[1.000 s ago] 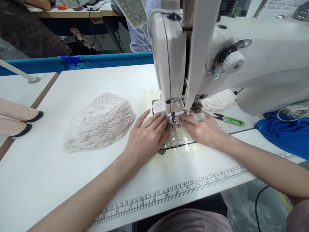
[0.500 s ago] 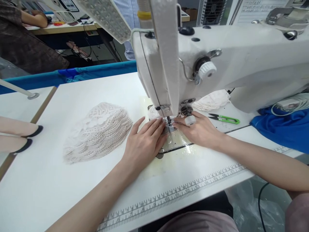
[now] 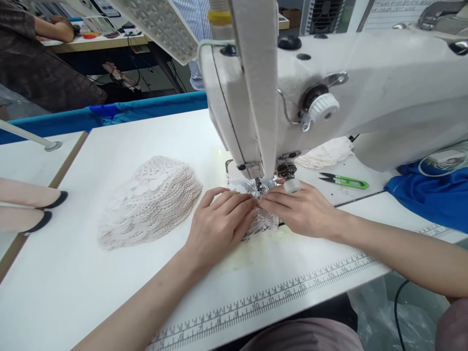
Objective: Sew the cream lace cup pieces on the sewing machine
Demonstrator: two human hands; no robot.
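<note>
A small white lace piece (image 3: 262,220) lies on the sewing machine bed under the needle of a white sewing machine (image 3: 329,97). My left hand (image 3: 219,222) rests on the lace with its fingers curled and pinching the fabric. From the other side my right hand (image 3: 300,209) meets it, fingertips pressed on the same lace just in front of the presser foot (image 3: 259,184). A white thimble-like ring (image 3: 292,185) sits on one right finger. Much of the lace is hidden beneath both hands.
A heap of stacked lace pieces (image 3: 148,200) lies left of my hands. Green thread snips (image 3: 343,181) and more lace (image 3: 325,155) sit behind the machine foot. Blue cloth (image 3: 431,195) is at right. A printed ruler (image 3: 270,302) runs along the table's front edge. Another person sits far left.
The lace piece has come toward me, out from under the foot. My fingers have gone from lying flat to curled and pinching it. The camera view shifted slightly.
</note>
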